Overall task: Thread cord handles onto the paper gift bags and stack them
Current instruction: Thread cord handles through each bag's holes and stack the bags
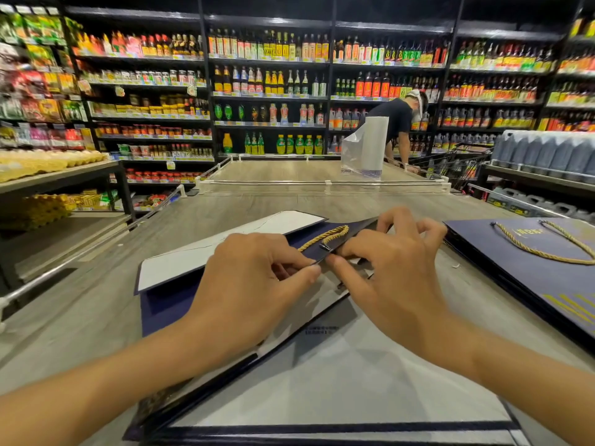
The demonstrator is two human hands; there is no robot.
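A flat navy paper gift bag (167, 300) lies open on the wooden table, its white inner flap (193, 259) turned up at the far left. A gold cord handle (325, 236) loops over the bag's top edge. My left hand (251, 284) pinches that top edge between thumb and forefinger. My right hand (392, 262) meets it from the right, fingertips closed on the cord's dark tip (325, 247). At the right lies a stack of finished navy bags (531, 272), a gold cord handle (547, 249) on the top one.
The grey wooden table (80, 317) has a low clear rail (322, 183) across its far part. A roll of plastic bags (367, 149) stands beyond it. A person in a dark shirt (397, 123) bends at the far side by a trolley. Shelves of bottles surround.
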